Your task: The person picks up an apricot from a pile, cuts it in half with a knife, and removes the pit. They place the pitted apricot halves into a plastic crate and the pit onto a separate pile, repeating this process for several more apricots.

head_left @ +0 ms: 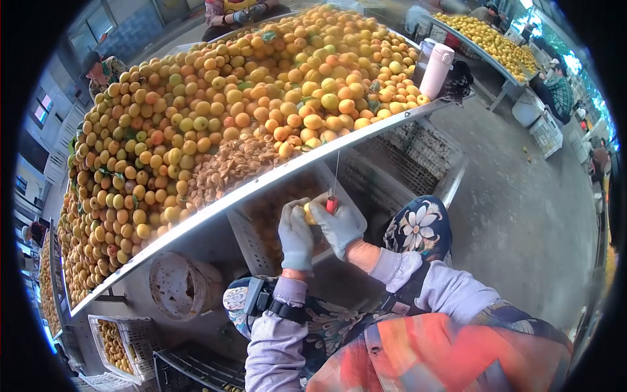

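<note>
In gloves, my two hands meet over a white crate [245, 245] between my knees. My left hand [297, 236] is closed round a yellow apricot [309, 214]. Closed on a small knife with a red handle [332, 204], my right hand [337, 225] presses close against the same apricot. The knife's thin blade points up, away from the fruit. Blurred orange pieces [261, 212] lie in the crate below, partly hidden by my hands.
A metal-edged table [215, 198] carries a large heap of apricots [215, 98] and a mound of brown pits [232, 163]. A pink bottle [437, 72] stands at its right corner. A dirty bucket [186, 285] and a crate of apricots [114, 345] stand at left. Other people sit around.
</note>
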{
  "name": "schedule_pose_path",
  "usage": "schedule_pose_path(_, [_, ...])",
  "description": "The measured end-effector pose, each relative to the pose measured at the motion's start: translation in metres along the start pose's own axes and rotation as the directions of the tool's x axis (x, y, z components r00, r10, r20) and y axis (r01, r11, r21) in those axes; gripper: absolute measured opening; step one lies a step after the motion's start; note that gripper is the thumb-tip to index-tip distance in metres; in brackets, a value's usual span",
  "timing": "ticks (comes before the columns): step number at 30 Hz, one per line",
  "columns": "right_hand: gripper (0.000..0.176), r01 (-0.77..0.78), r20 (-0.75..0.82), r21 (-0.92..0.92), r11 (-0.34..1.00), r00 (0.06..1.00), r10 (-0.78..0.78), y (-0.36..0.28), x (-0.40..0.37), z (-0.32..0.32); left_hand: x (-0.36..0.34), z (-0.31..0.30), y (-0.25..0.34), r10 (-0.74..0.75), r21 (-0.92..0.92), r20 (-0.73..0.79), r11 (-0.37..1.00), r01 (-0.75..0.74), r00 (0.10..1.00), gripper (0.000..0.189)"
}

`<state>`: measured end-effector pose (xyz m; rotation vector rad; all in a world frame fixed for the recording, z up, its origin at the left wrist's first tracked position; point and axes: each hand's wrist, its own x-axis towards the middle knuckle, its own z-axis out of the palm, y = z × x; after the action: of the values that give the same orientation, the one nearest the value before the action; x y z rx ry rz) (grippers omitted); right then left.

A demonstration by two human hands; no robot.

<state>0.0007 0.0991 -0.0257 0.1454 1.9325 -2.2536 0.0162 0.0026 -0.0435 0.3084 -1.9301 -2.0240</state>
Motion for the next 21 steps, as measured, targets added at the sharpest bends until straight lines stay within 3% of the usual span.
schedule_pose_path(1, [0.011, 0.023, 0.013, -0.048, 0.999, 1.0, -0.022, -0.007, -0.002, -0.002, 0.002, -0.001, -0.007, -0.062, -0.073, 0.012, 0.995, 0.062, 0.998, 0.025])
schedule_pose_path(4, [0.009, -0.005, 0.014, -0.091, 0.996, 1.0, 0.006, -0.018, 0.002, -0.012, 0.002, -0.002, 0.009, -0.152, -0.005, 0.076, 0.988, 0.153, 0.985, 0.025])
schedule_pose_path(5, [0.007, -0.023, 0.02, -0.007, 1.0, 1.0, 0.024, -0.007, 0.012, -0.015, 0.003, -0.006, 0.003, 0.042, 0.101, 0.167, 0.993, -0.059, 0.985, 0.025])
schedule_pose_path(6, [0.007, -0.029, 0.011, -0.009, 1.0, 1.0, 0.029, 0.003, 0.015, -0.021, 0.002, -0.006, -0.001, 0.034, 0.099, 0.174, 0.994, -0.052, 0.984, 0.025])
schedule_pose_path(8, [0.023, -0.07, 0.039, 0.213, 0.975, 0.997, 0.063, -0.004, 0.013, -0.025, 0.0, -0.002, 0.008, -0.06, -0.051, 0.239, 0.996, 0.074, 0.969, 0.026])
schedule_pose_path(10, [0.023, -0.027, 0.053, 0.183, 0.983, 0.998, 0.017, 0.008, 0.024, -0.035, 0.0, 0.0, 0.011, -0.028, -0.024, 0.264, 0.999, 0.035, 0.964, 0.027])
schedule_pose_path(12, [0.022, 0.012, 0.051, 0.131, 0.991, 0.999, -0.019, 0.014, 0.027, -0.039, 0.001, 0.002, 0.008, -0.227, -0.213, 0.289, 0.932, 0.294, 0.93, 0.028])
schedule_pose_path(13, [0.022, 0.009, 0.047, 0.134, 0.991, 0.999, -0.015, 0.013, 0.027, -0.04, -0.001, 0.003, 0.012, -0.231, -0.209, 0.292, 0.932, 0.298, 0.928, 0.028])
schedule_pose_path(15, [0.02, 0.014, 0.059, 0.17, 0.985, 0.998, -0.024, 0.01, 0.026, -0.039, -0.006, 0.004, 0.022, -0.25, -0.374, 0.326, 0.852, 0.368, 0.912, 0.029])
schedule_pose_path(19, [0.019, -0.038, 0.081, 0.228, 0.973, 0.997, 0.02, -0.004, 0.018, -0.037, -0.006, 0.011, 0.023, -0.238, -0.349, 0.196, 0.89, 0.295, 0.951, 0.026])
schedule_pose_path(21, [0.019, -0.201, 0.104, 0.435, 0.878, 0.979, 0.173, -0.007, 0.017, -0.035, -0.005, 0.008, 0.028, -0.284, -0.189, 0.149, 0.932, 0.31, 0.947, 0.02])
